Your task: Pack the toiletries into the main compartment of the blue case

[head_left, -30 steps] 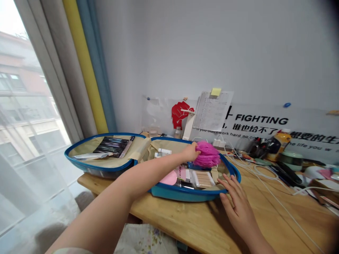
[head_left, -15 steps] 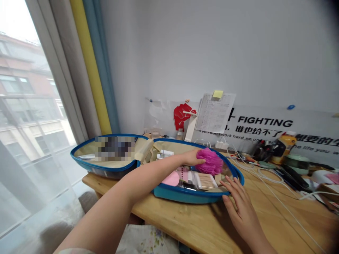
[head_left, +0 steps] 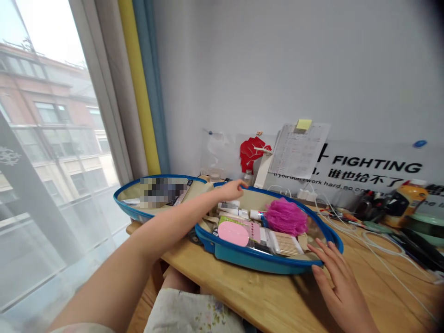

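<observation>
My left hand hovers by the back rim of an open blue suitcase, its fingers loosely bent and apart, with nothing seen in them. In the right half of the case lies a magenta mesh bath puff. A pack of cotton swabs, a pink oval item, a white tube and other small white tubes surround it. At the case's right front corner my right hand spreads its fingers, touching the rim.
The other half of the suitcase lies open to the left, its contents partly blurred out. White cables, an orange-yellow bottle and pens crowd the wooden desk at right. A small glass jar stands behind the case.
My left hand has let go of the magenta bath puff and moved left and back, toward the rim. The puff stays in the case. My right hand keeps its place; the view has shifted.
</observation>
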A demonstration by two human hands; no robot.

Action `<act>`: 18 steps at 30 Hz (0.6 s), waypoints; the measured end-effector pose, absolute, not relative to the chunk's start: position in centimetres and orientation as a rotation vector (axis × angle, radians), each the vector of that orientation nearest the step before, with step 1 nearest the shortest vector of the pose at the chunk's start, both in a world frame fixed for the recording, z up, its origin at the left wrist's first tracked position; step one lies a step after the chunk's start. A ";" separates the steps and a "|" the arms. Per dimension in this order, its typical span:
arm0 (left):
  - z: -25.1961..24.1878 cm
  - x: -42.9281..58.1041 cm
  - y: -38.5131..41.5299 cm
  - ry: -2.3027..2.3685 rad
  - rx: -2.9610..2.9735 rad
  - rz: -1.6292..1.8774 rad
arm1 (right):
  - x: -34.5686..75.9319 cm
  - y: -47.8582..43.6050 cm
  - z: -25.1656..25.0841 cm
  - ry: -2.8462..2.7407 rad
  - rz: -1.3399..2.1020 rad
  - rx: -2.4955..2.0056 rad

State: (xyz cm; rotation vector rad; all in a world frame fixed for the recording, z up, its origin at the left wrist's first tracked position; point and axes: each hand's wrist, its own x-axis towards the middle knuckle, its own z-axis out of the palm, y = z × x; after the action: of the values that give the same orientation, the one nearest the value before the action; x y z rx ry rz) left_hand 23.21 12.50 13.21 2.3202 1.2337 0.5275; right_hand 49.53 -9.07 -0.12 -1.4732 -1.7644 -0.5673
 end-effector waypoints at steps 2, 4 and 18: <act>14.1 18.9 13.7 1.408 2.338 0.550 | 49.6 -9.1 -0.1 -1.767 -0.558 -1.468; 14.7 13.9 14.7 1.589 2.332 0.529 | 49.6 -9.1 -0.2 -1.772 -0.547 -1.474; 10.6 -6.9 13.5 2.058 2.180 -0.139 | 50.0 -8.9 -0.4 -1.756 -0.540 -1.473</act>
State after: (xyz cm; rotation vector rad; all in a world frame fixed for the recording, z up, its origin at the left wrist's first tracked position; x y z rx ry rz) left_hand -6.85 13.49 10.56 2.1802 2.0583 -0.1394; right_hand 49.96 -8.92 -0.42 -1.4734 -1.7561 -0.5401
